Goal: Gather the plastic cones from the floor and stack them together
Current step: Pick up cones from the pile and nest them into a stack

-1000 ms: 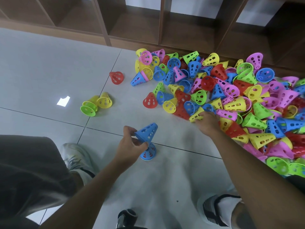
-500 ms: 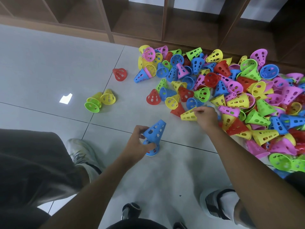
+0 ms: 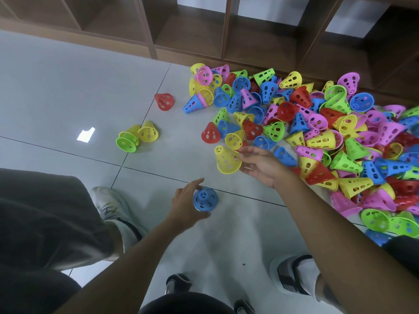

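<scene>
A big pile of holed plastic cones in blue, yellow, pink, red and green lies on the grey tiled floor at the right. A blue cone stack stands upright on the floor in front of me. My left hand curls round its left side, forefinger above and thumb below. My right hand pinches the rim of a yellow cone, held just left of the pile's edge, tip pointing up and away.
A lone red cone and a yellow-and-green group of cones lie apart on the left. A dark wooden shelf unit runs along the back. My shoes stand near the stack. A bright reflection sits on the tile.
My left hand has set its blue cone down over the other blue cone on the floor. My right hand has taken a yellow cone out of the pile and lifted it leftward.
</scene>
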Motion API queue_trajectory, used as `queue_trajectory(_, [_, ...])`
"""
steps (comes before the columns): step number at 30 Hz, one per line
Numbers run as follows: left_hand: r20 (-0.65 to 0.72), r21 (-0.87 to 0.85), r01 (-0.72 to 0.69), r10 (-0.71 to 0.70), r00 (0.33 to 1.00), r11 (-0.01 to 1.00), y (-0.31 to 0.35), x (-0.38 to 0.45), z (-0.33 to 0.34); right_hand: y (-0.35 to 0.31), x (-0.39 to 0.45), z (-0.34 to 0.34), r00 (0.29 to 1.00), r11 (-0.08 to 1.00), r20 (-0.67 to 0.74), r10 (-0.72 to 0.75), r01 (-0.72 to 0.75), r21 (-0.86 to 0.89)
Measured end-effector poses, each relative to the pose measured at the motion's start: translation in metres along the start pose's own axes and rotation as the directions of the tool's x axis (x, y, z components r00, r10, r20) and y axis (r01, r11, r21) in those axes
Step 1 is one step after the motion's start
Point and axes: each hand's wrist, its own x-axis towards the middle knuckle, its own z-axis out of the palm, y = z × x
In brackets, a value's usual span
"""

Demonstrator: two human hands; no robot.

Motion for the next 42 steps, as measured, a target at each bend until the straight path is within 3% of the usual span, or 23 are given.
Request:
queue_trajectory(5, [-0.087,-0.130,0.003,-0.015,0.996,0.991,0.008,0.002,-0.004,0.003,-0.005,0.027,0.994,0.994,0.102,0.034,-0.023,-0.103])
queue_trajectory(10, [-0.219,-0.255,-0.155,0.099,0.971,0.954,0.028,0.014,-0.013,0.012,-0.006,0.046,0.981,0.983,0.180,0.070,-0.037,-0.180])
queue_trajectory(16, [-0.329,-0.292,-0.182,0.080,0.941,0.939,0.039,0.009,-0.021,0.016,-0.007,0.041,0.984,0.972,0.155,0.087,-0.051,-0.228])
queue_trajectory(20, [-0.266,-0.228,-0.095,0.032,0.963,0.969,0.013,0.015,-0.010,0.022,0.005,0.007,0.990,0.890,-0.140,0.032,-0.092,-0.446])
queue_trajectory(24, [-0.143,-0.111,-0.041,0.025,0.989,0.993,-0.001,0.012,-0.001,0.025,0.011,-0.040,0.934,0.860,-0.357,-0.010,-0.174,-0.480])
queue_trajectory(27, [-0.064,0.027,-0.019,0.021,0.998,0.999,-0.006,0.008,0.004,0.027,0.012,-0.072,0.878,0.720,-0.465,-0.119,-0.246,-0.649])
queue_trajectory(29, [-0.028,0.094,-0.013,0.016,0.999,0.996,-0.012,0.007,0.006,0.027,0.014,-0.086,0.858,0.605,-0.480,-0.181,-0.288,-0.742])
queue_trajectory(36, [0.013,0.190,0.029,-0.032,0.999,0.981,-0.016,0.006,0.005,0.028,0.017,-0.100,0.910,0.394,-0.373,-0.181,-0.281,-0.875])
queue_trajectory(42, [0.033,0.196,0.082,-0.091,0.995,0.977,-0.003,0.000,-0.004,0.033,0.020,-0.104,0.910,0.372,-0.385,-0.157,-0.307,-0.876])
